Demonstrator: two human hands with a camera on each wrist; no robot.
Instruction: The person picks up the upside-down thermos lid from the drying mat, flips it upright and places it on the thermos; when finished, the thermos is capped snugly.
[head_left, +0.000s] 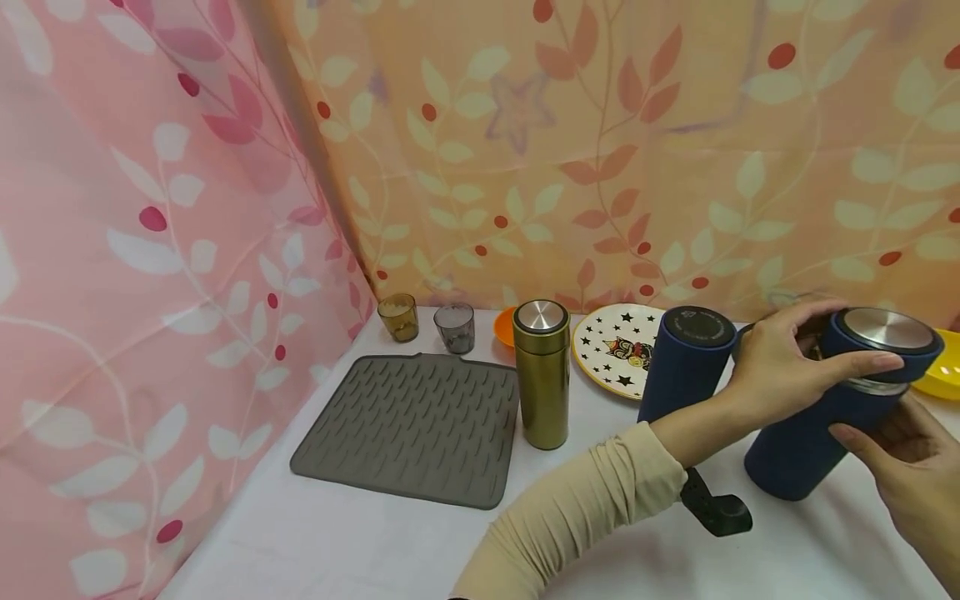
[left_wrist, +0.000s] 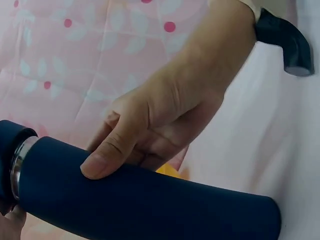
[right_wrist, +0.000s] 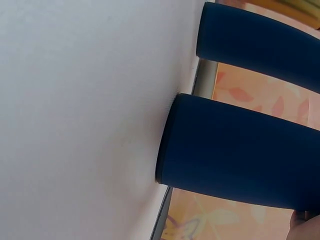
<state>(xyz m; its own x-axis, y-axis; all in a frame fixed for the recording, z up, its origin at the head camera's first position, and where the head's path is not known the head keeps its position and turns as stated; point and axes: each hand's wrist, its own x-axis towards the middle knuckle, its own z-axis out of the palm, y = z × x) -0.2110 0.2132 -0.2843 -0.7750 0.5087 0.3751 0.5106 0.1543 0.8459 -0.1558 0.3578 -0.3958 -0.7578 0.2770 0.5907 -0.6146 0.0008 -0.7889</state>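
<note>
A large navy blue thermos (head_left: 795, 450) stands at the right of the table, its steel-topped lid (head_left: 888, 327) fitted over a bare metal band. My left hand (head_left: 780, 358) grips the lid, thumb across the near side and fingers behind. Lower down, my right hand (head_left: 900, 467) holds the body; the left wrist view shows that right hand (left_wrist: 155, 120) with its thumb pressed along the side. A second, slimmer navy flask (head_left: 682, 367) stands just left, showing a dark disc with lettering on top. The right wrist view has the thermos base (right_wrist: 172, 145) at the tabletop.
A gold flask (head_left: 545, 392) stands beside a grey ridged mat (head_left: 412, 425). Behind are two small tinted glasses (head_left: 397, 321), an orange dish (head_left: 504, 327) and a star-patterned plate (head_left: 600, 346). A yellow bowl (head_left: 947, 371) sits at far right. Patterned curtains (head_left: 480, 167) enclose the table.
</note>
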